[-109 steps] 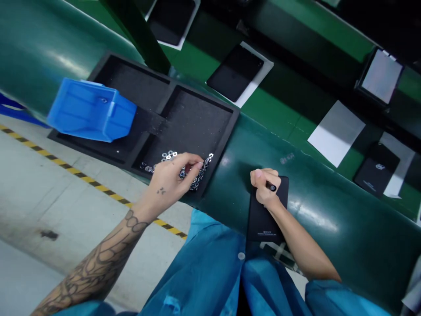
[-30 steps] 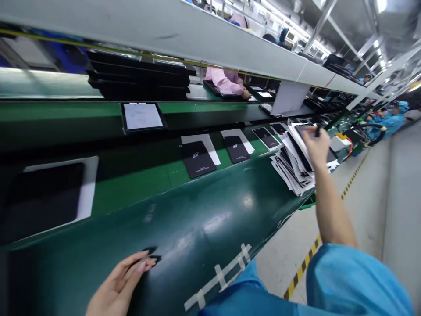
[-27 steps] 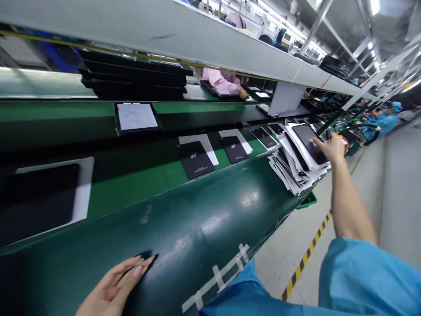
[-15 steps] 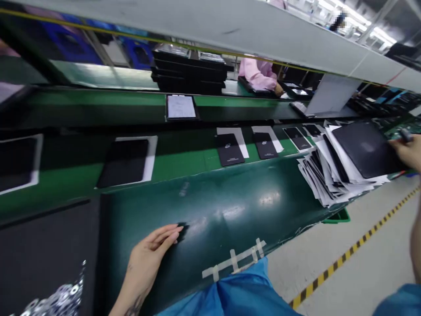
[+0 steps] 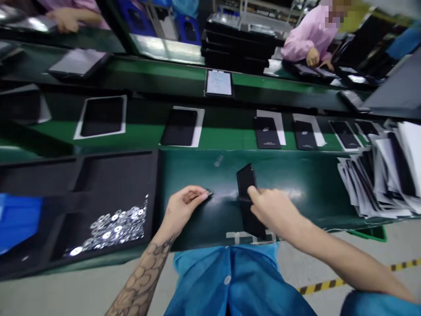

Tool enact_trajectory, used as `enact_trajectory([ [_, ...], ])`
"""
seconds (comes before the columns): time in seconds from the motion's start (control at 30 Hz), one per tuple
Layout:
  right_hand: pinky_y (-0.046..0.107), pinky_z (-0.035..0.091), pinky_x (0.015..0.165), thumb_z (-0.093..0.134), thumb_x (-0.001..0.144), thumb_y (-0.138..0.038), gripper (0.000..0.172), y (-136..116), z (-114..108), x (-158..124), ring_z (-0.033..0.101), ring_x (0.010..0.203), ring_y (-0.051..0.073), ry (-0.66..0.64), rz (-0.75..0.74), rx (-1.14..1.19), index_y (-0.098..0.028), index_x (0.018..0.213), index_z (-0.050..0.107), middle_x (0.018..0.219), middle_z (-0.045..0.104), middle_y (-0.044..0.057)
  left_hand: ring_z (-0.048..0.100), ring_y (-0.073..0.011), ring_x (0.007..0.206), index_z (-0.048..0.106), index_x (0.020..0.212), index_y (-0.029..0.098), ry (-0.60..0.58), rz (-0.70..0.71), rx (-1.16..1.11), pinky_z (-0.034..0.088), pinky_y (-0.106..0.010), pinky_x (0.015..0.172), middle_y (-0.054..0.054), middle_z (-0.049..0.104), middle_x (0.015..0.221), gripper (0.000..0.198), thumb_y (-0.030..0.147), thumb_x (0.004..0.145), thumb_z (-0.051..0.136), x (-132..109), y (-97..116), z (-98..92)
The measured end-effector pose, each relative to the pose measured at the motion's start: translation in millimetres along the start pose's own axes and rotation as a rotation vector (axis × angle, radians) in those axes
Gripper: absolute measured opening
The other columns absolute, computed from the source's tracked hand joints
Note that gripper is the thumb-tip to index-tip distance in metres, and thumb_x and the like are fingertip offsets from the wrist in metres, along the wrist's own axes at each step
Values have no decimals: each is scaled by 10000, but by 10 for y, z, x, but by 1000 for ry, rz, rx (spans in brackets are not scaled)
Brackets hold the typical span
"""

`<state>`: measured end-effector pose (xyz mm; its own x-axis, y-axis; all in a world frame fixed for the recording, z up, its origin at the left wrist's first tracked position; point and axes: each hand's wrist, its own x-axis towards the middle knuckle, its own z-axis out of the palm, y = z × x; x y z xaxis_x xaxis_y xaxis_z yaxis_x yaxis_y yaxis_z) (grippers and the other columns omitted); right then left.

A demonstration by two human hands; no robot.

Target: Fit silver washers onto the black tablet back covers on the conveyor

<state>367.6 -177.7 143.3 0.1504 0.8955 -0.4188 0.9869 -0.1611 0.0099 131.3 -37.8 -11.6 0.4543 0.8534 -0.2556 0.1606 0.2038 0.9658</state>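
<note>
My left hand [image 5: 186,206] is closed in a pinch above the green worktop [image 5: 184,166]. A tiny shiny piece shows at its fingertips, too small to name. My right hand [image 5: 272,208] grips a thin black tablet [image 5: 246,179] by its near side, tilted steeply on edge over the worktop. Fingers hide part of the tablet. To the left, a black divided tray [image 5: 113,175] holds a heap of small silvery ring-shaped parts [image 5: 121,228].
A leaning stack of tablets and white sheets [image 5: 381,180] stands on the right. Beyond the worktop, several black tablets [image 5: 179,127] lie on white sheets along a green belt [image 5: 226,131]. Co-workers in pink sleeves [image 5: 301,41] sit across. A blue container [image 5: 19,219] is far left.
My right hand has brought the black tablet from the stack on the right to the middle of the worktop. The view has swung left; my left hand remains pinched.
</note>
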Motion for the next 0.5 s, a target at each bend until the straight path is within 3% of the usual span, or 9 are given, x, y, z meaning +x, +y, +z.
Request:
enact_trajectory([
  [0.07,298,400,622,604,1028,-216,182,-339,152,157,780,808,270,28,-120,93,-202,1203,653,986,794,102,806,-262,974,775,948,177,-33,38,17,646,-378,966,-107,831,982,450,520,735,975,96,97,13],
  [0.13,296,455,664,592,1065,-286,213,-508,283,235,788,852,272,72,-209,201,-223,1259,652,1027,792,89,804,-263,969,777,974,174,-71,85,39,652,-385,954,-111,829,1007,435,494,744,960,264,189,45],
  [0.23,305,532,756,535,1123,-458,457,-608,546,345,797,934,270,95,-285,339,-276,1543,546,1156,790,92,792,-248,935,761,945,166,-74,161,92,648,-388,947,-107,820,993,370,465,781,906,554,286,59],
  [0.3,320,565,788,495,1134,-524,594,-647,781,435,801,964,277,80,-274,350,-278,1672,438,1261,769,118,780,-236,930,750,946,163,-13,206,153,638,-390,957,-105,813,991,344,446,798,878,693,320,19],
  [0.4,331,596,772,511,1129,-435,601,-640,1115,505,805,948,273,37,-259,295,-246,1696,445,1335,737,142,770,-232,951,742,996,160,35,235,214,629,-395,965,-114,812,1033,357,433,804,869,788,340,-40],
  [0.5,346,632,797,548,1100,-342,553,-355,1230,350,808,955,254,65,-324,368,-269,1648,528,1312,751,120,775,-235,966,747,988,161,-114,214,251,629,-407,985,-117,820,1047,318,410,822,856,863,363,38],
])
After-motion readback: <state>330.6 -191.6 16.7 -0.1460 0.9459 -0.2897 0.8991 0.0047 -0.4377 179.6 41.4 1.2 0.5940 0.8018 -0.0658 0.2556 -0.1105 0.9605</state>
